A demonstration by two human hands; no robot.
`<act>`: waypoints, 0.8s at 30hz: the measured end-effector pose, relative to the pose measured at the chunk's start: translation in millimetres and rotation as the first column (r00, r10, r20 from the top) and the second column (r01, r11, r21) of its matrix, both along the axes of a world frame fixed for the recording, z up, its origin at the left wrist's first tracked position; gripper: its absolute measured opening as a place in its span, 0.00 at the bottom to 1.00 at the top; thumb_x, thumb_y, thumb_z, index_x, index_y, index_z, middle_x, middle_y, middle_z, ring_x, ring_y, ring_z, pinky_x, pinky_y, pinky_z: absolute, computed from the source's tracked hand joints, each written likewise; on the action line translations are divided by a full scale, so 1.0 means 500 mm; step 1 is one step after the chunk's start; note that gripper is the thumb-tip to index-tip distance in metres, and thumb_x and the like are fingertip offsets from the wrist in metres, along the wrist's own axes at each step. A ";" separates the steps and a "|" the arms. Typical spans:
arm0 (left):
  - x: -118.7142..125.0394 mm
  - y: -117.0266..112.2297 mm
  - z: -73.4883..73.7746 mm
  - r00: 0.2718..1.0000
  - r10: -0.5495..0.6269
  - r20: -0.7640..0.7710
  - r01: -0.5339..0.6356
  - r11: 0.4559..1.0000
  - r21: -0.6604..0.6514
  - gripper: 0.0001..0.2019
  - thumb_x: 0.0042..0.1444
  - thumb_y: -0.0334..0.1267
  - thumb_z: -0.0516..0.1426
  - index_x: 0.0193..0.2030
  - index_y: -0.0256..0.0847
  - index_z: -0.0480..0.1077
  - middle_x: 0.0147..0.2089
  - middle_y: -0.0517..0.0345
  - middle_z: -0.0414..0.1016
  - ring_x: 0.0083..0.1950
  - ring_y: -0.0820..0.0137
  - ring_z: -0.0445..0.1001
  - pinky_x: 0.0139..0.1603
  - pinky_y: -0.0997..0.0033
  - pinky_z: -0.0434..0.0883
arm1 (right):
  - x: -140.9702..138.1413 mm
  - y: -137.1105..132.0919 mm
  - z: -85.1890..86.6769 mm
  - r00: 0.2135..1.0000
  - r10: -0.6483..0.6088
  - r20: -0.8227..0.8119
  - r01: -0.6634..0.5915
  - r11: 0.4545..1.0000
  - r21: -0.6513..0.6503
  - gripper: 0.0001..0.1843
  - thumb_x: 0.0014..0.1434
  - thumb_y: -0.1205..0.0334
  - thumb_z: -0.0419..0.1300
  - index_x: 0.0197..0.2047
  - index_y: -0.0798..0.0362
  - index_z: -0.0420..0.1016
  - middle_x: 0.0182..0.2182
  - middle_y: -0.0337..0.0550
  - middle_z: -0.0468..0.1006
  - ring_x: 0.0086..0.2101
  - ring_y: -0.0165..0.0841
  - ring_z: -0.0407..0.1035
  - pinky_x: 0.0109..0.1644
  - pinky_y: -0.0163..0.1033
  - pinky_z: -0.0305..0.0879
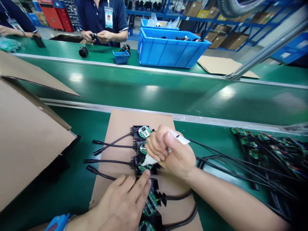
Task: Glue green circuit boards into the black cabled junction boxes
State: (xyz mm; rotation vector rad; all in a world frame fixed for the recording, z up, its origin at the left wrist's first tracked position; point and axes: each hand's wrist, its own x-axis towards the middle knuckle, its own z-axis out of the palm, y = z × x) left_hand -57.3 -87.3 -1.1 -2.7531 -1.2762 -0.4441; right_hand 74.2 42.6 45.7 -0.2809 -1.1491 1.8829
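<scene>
My right hand (pixel 168 154) is closed around a white tube (pixel 149 159); the tube's nozzle touches a round green circuit board (pixel 143 166) in a black housing. My left hand (pixel 125 203) lies flat with fingers stretched out, pressing on the housing below and next to another green board (pixel 150 203). Several black housings with boards and black cables (pixel 109 145) lie in a row on a brown cardboard sheet (pixel 120 123).
A large cardboard box (pixel 26 134) stands at the left. A heap of cabled boards (pixel 269 154) lies at the right. Beyond the green conveyor (pixel 168 93), a blue crate (pixel 168 48), a small blue bin (pixel 121 56) and other people's hands (pixel 96 35).
</scene>
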 end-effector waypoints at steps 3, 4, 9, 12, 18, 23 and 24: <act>0.002 -0.002 -0.009 1.000 -0.003 -0.007 0.004 1.000 0.027 0.20 0.59 0.35 0.51 0.57 0.33 0.68 0.61 0.50 0.69 0.38 0.66 0.64 0.36 0.67 0.61 | -0.015 -0.001 -0.013 1.000 0.025 0.003 -0.025 0.999 -0.021 0.19 0.64 0.54 0.54 0.23 0.53 0.59 0.15 0.29 0.49 0.15 0.22 0.44 0.17 0.28 0.44; 0.002 -0.002 -0.010 1.000 -0.003 -0.014 0.004 0.999 0.032 0.19 0.60 0.35 0.51 0.57 0.33 0.69 0.61 0.50 0.69 0.38 0.66 0.64 0.36 0.67 0.60 | -0.019 -0.002 -0.016 0.999 0.034 0.009 -0.034 0.999 -0.026 0.20 0.64 0.54 0.54 0.23 0.53 0.58 0.15 0.29 0.49 0.15 0.22 0.43 0.16 0.28 0.43; 0.000 -0.003 -0.014 1.000 0.001 -0.028 0.000 0.999 0.047 0.18 0.62 0.35 0.50 0.56 0.35 0.70 0.62 0.51 0.68 0.41 0.65 0.64 0.37 0.67 0.59 | -0.029 -0.009 -0.022 0.996 0.040 0.083 -0.040 0.999 -0.003 0.21 0.63 0.53 0.54 0.22 0.53 0.57 0.15 0.29 0.51 0.15 0.21 0.43 0.16 0.28 0.42; -0.004 -0.004 -0.013 0.999 -0.014 -0.032 0.015 0.999 0.047 0.18 0.62 0.35 0.50 0.57 0.34 0.69 0.62 0.50 0.68 0.43 0.64 0.64 0.38 0.66 0.59 | -0.022 -0.010 -0.017 0.994 0.035 0.106 -0.035 0.999 -0.002 0.21 0.63 0.53 0.55 0.22 0.53 0.57 0.15 0.29 0.51 0.15 0.21 0.44 0.16 0.28 0.42; -0.009 -0.007 -0.008 1.000 -0.020 -0.009 0.021 0.999 0.042 0.18 0.61 0.36 0.50 0.56 0.34 0.70 0.61 0.51 0.69 0.46 0.64 0.65 0.43 0.65 0.60 | 0.005 -0.020 0.000 0.988 0.038 0.150 -0.037 0.999 -0.008 0.19 0.63 0.54 0.54 0.23 0.53 0.58 0.16 0.30 0.50 0.16 0.22 0.43 0.17 0.29 0.42; -0.007 -0.011 -0.005 1.000 -0.009 -0.024 0.009 1.000 0.012 0.19 0.61 0.37 0.51 0.56 0.34 0.70 0.61 0.52 0.69 0.46 0.64 0.65 0.43 0.66 0.60 | 0.020 -0.027 0.008 0.987 0.042 0.158 -0.042 0.999 0.000 0.18 0.64 0.54 0.54 0.24 0.53 0.60 0.16 0.30 0.50 0.16 0.22 0.43 0.18 0.30 0.42; -0.007 -0.012 -0.005 1.000 -0.008 -0.017 0.008 1.000 0.014 0.18 0.61 0.37 0.51 0.56 0.34 0.70 0.61 0.52 0.69 0.47 0.64 0.65 0.43 0.65 0.60 | 0.022 -0.025 0.008 0.986 0.041 0.159 -0.042 0.999 0.003 0.18 0.64 0.54 0.53 0.24 0.53 0.60 0.16 0.30 0.50 0.16 0.22 0.43 0.18 0.29 0.42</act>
